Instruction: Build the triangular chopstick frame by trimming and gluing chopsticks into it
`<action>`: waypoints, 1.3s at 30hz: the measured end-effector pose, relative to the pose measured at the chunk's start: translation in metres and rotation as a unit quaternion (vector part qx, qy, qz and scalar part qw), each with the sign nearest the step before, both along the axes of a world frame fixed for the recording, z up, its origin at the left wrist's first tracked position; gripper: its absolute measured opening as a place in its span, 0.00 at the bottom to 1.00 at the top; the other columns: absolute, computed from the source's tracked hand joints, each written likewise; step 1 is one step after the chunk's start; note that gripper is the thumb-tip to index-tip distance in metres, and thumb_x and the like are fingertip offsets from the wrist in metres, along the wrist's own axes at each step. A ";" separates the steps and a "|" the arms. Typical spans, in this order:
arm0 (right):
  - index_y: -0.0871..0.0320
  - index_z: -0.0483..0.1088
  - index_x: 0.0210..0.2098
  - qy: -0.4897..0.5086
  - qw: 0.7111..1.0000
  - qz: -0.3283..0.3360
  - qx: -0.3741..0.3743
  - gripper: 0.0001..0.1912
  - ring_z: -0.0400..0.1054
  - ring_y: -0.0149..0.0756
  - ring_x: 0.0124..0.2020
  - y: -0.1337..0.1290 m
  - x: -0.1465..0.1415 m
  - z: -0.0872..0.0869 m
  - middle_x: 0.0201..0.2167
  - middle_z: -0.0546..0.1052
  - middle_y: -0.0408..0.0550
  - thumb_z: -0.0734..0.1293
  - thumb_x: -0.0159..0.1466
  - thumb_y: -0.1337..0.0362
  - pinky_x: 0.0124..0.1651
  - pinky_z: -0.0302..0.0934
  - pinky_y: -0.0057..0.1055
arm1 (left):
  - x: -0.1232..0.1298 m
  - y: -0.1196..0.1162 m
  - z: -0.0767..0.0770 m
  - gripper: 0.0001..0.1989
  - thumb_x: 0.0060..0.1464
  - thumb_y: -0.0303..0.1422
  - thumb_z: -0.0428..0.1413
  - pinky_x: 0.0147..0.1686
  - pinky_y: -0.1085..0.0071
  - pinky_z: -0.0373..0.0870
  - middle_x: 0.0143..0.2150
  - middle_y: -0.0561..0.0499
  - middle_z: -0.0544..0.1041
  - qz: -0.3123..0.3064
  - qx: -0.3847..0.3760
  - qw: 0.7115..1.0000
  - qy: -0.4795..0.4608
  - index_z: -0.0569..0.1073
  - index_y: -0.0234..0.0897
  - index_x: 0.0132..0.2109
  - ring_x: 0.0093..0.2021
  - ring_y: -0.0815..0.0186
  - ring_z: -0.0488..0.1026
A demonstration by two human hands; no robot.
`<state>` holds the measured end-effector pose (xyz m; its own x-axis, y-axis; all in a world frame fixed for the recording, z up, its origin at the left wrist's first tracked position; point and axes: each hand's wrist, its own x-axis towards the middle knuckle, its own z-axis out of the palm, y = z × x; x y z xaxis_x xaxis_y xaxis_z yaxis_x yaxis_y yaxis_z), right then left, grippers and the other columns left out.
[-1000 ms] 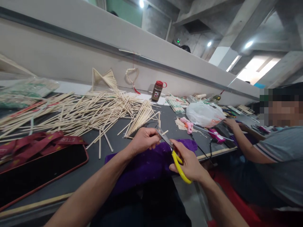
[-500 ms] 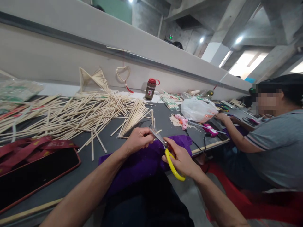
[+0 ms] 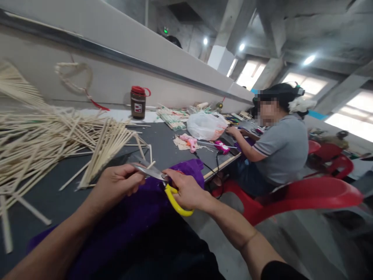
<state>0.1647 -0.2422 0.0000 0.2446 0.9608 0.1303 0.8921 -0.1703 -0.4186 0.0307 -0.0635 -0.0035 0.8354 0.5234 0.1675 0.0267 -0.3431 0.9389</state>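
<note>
My right hand [image 3: 185,188] is wrapped around the yellow handles of a pair of scissors [image 3: 177,204]. Their metal blades point left, toward my left hand [image 3: 118,182]. That hand is closed in a pinch at the blade tips; whatever lies between its fingers is hidden. A short pale stick end [image 3: 151,164] shows just beyond the blades. Behind my left hand stands a fanned, twisted structure of thin wooden sticks [image 3: 106,149] on the dark table. Purple cloth [image 3: 128,214] lies below both hands, over the table edge and my lap.
Loose wooden sticks [image 3: 43,144] cover the table's left. A red-lidded bottle [image 3: 138,107] stands by the partition. Further right are a pink glue gun [image 3: 189,143], a white plastic bag [image 3: 206,126] and a magenta tool [image 3: 222,147]. A co-worker [image 3: 282,144] sits beyond a red chair [image 3: 305,196].
The view has swung right, so the table items sit further left and the phone has left the frame. My hands keep the same hold, scissors still between them.
</note>
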 end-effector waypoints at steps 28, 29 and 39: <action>0.56 0.60 0.59 -0.024 0.998 -0.039 0.052 0.36 0.70 0.41 0.42 0.004 0.006 -0.002 0.48 0.74 0.52 0.68 0.56 0.47 0.43 0.63 0.35 | 0.002 -0.014 0.002 0.08 0.51 0.34 0.52 0.18 0.77 0.57 0.19 0.57 0.68 0.012 0.035 0.997 -0.074 0.74 0.35 0.32 0.17 0.73 0.60; 0.57 0.60 0.59 -0.029 0.998 -0.034 0.052 0.36 0.70 0.41 0.42 0.005 0.006 -0.002 0.48 0.74 0.52 0.68 0.56 0.47 0.43 0.63 0.35 | 0.003 -0.014 0.001 0.08 0.52 0.34 0.52 0.18 0.77 0.57 0.20 0.56 0.69 0.005 0.040 0.997 -0.073 0.74 0.34 0.32 0.17 0.74 0.61; 0.57 0.60 0.56 0.006 0.999 -0.004 0.044 0.24 0.70 0.38 0.36 0.006 0.009 -0.011 0.43 0.75 0.51 0.62 0.61 0.63 0.38 0.62 0.31 | 0.002 -0.016 -0.004 0.11 0.56 0.33 0.51 0.20 0.78 0.57 0.18 0.56 0.68 0.018 0.108 0.992 -0.066 0.74 0.34 0.28 0.18 0.75 0.61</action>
<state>0.1736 -0.2360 -0.0107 0.2536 0.9439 0.2115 0.8854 -0.1385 -0.4437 0.0332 -0.0795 -0.0072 0.7799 0.4935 0.3851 -0.0751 -0.5370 0.8402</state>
